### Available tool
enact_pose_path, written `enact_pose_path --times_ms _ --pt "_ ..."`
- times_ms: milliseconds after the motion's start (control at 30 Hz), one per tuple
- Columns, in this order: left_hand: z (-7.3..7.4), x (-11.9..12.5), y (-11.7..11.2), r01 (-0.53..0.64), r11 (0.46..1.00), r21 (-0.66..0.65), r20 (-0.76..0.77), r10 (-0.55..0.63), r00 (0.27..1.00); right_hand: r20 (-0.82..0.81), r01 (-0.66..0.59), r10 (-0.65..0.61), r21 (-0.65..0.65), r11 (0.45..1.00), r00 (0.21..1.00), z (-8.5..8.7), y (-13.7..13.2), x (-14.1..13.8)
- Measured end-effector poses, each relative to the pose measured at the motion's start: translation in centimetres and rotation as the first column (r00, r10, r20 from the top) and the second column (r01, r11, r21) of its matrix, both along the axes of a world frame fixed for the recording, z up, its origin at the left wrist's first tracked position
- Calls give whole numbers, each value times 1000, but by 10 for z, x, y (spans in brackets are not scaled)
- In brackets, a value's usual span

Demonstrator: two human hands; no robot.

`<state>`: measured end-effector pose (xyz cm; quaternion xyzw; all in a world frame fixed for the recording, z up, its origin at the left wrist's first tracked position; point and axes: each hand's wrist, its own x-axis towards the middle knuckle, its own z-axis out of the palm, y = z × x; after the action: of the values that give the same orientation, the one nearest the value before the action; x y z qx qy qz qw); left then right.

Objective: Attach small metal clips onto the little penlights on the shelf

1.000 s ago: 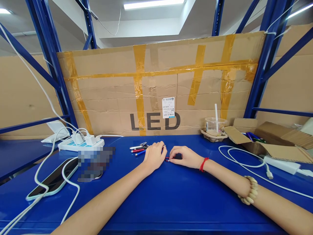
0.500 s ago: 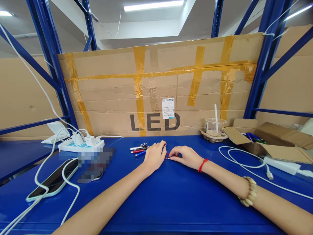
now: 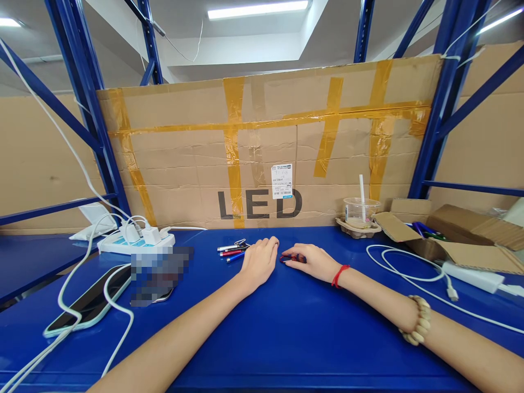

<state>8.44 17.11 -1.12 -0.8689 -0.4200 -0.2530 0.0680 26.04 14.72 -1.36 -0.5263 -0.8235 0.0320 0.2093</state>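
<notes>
My left hand (image 3: 260, 263) rests on the blue tabletop, its fingers bent and held together; whatever lies under them is hidden. Just left of it is a small bunch of pens (image 3: 231, 251) with silver, black, red and blue barrels, side by side and partly behind the hand. My right hand (image 3: 314, 260), a red string around its wrist, is low over the table with thumb and fingers curved around a slender red and dark thing (image 3: 293, 258). That thing looks pen-like but is mostly covered. A narrow gap separates the two hands.
To the left are a power strip (image 3: 110, 244) with chargers, a phone (image 3: 92, 305) and white cables. A plastic cup (image 3: 362, 212) with a straw stands at the back right. An open cardboard box (image 3: 483, 256) and a coiled white cable (image 3: 403, 279) lie at the right.
My right hand's thumb and fingers have spread a little, and more of the red and dark thing shows between them. My left hand is nearly still.
</notes>
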Motion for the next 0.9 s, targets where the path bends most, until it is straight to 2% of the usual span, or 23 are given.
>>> enact_pose_path --times_ms 300,500,900 --pt "2 1 -3 -31 999 -16 -24 30 999 62 38 -38 -6 999 997 2 -5 -3" --pt "3 2 -3 -38 999 -2 -47 38 998 72 16 -15 -23 1000 997 5 -8 -5" --pt "2 2 -2 -35 999 3 -66 35 997 13 19 -19 12 1000 1000 6 -10 -6"
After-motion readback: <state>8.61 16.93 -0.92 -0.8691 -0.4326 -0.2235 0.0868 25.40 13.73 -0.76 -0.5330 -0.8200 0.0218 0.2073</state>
